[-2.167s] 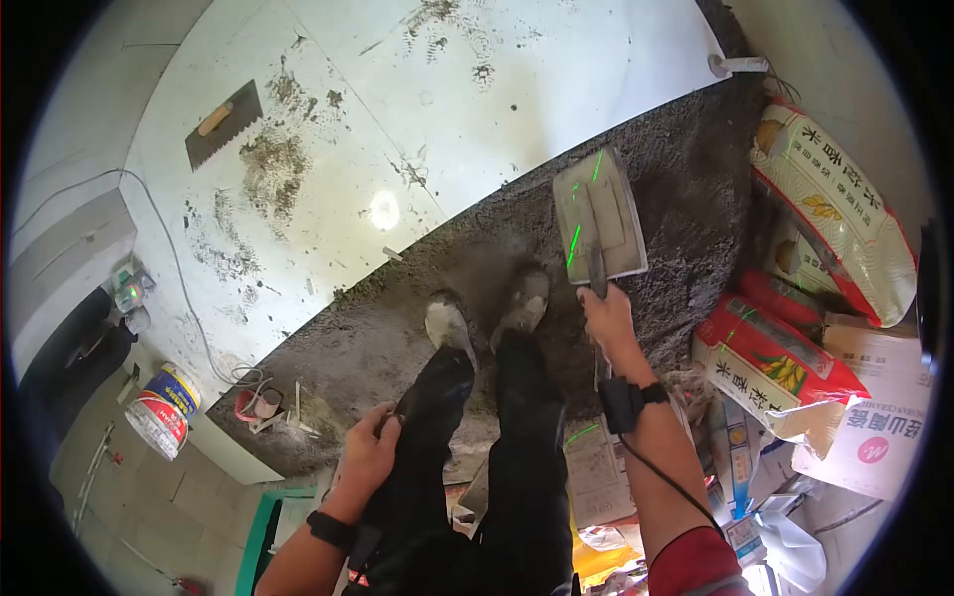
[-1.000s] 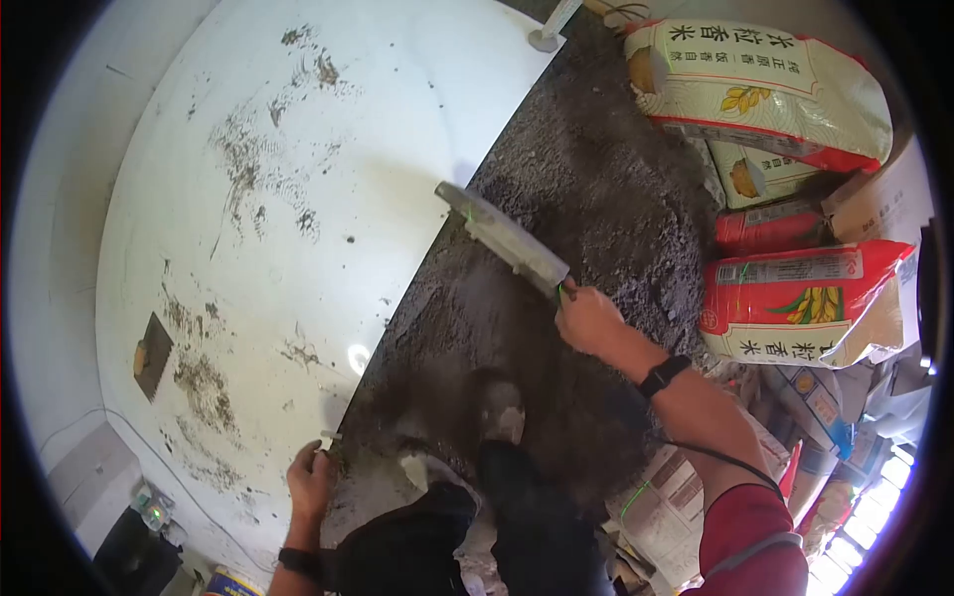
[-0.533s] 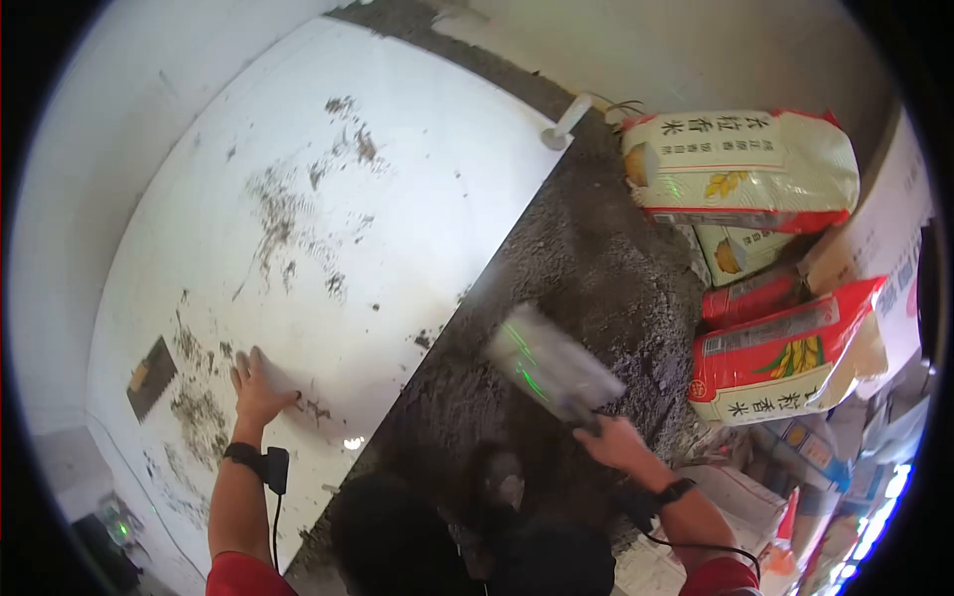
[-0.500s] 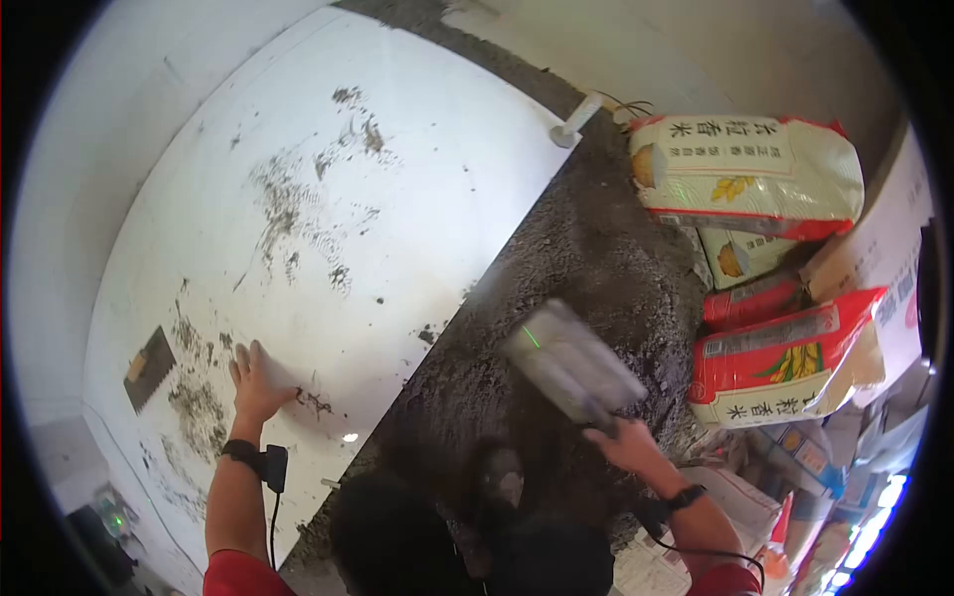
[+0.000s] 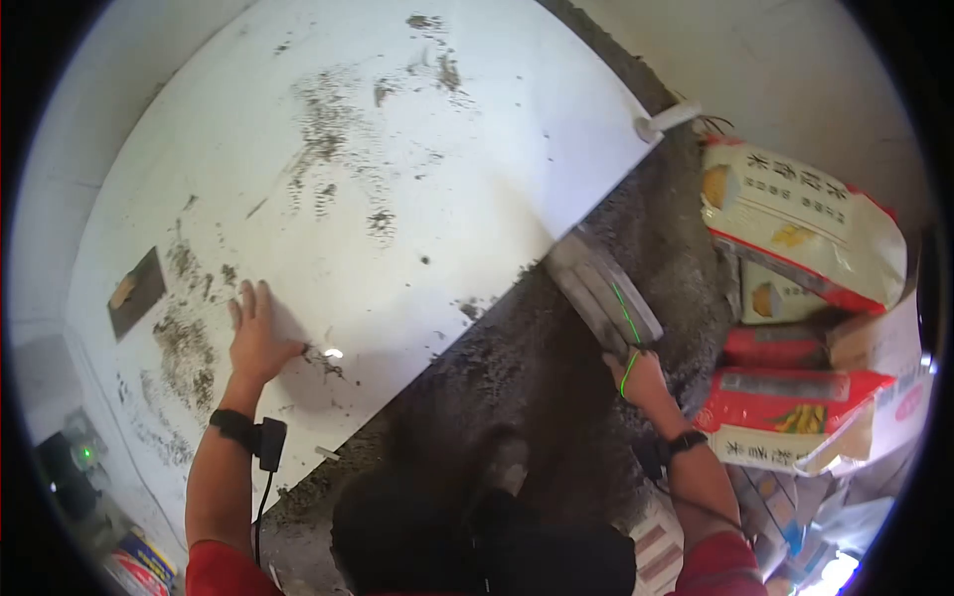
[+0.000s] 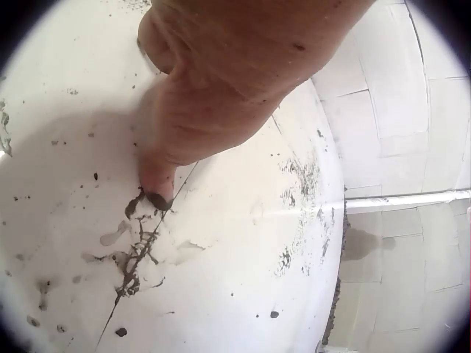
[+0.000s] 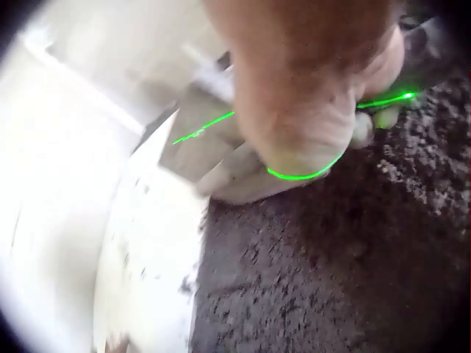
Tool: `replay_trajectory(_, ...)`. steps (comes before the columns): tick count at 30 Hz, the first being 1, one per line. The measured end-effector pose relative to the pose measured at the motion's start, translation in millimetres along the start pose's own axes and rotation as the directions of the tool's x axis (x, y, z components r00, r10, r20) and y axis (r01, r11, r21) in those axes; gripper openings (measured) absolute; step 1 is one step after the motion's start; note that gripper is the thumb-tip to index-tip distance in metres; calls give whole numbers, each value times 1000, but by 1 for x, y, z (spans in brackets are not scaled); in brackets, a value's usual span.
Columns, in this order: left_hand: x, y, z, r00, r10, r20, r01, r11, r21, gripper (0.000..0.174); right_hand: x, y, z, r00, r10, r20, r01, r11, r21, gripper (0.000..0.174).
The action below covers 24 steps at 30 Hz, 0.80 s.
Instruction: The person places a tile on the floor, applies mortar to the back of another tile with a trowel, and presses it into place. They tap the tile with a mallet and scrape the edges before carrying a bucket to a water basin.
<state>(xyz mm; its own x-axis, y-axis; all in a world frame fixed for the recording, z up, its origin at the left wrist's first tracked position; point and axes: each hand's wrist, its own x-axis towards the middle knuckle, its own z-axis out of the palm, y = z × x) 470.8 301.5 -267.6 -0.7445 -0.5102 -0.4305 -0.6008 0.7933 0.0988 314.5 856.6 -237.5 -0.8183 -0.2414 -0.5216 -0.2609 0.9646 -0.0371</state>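
Observation:
My right hand (image 5: 641,379) grips the end of a rectangular plastering trowel (image 5: 596,288) over the dark, rough mortar (image 5: 467,407). The trowel's far end reaches the edge of the white tiles (image 5: 397,288). In the right wrist view the fingers curl at the trowel, and the hand (image 7: 302,95) hides part of it. My left hand (image 5: 258,343) rests on the tiles with its fingers spread. In the left wrist view, the thumb of that hand (image 6: 228,81) touches the surface beside a joint smeared with mortar. A green laser line crosses the trowel and right hand.
A notched trowel (image 5: 137,293) lies on the tiles at the left. Rice bags (image 5: 795,223) and a red bag (image 5: 795,397) line the right side. A white tube-like piece (image 5: 671,119) stands at the tile corner. A bucket (image 5: 139,566) is at the lower left.
My left hand has come from beside my leg to rest on the tiles. The trowel has swung over the mortar and now lies farther forward, at the tile edge. The head view has shifted.

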Motion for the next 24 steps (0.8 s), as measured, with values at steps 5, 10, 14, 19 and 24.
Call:
replay_trajectory(5,-1,9,-10,996,-44,75,46,999,-28,121,-7,0,-29,990,126,56,-135,969,208,44)
replay_trajectory(10,-1,12,-14,992,-90,90,90,996,1,116,-73,80,-34,959,232,161,-246,967,71,47)
replay_trajectory(14,-1,13,-17,988,-105,111,106,994,-4,113,-49,88,-23,967,-255,12,252,945,-210,46)
replay_trajectory(19,13,5,-18,991,-124,42,123,992,15,113,47,-5,-12,992,-83,-93,93,989,119,49)
replay_trajectory(24,-1,13,-12,988,-113,102,111,994,22,116,12,-3,-10,997,-5,-72,18,984,180,51)
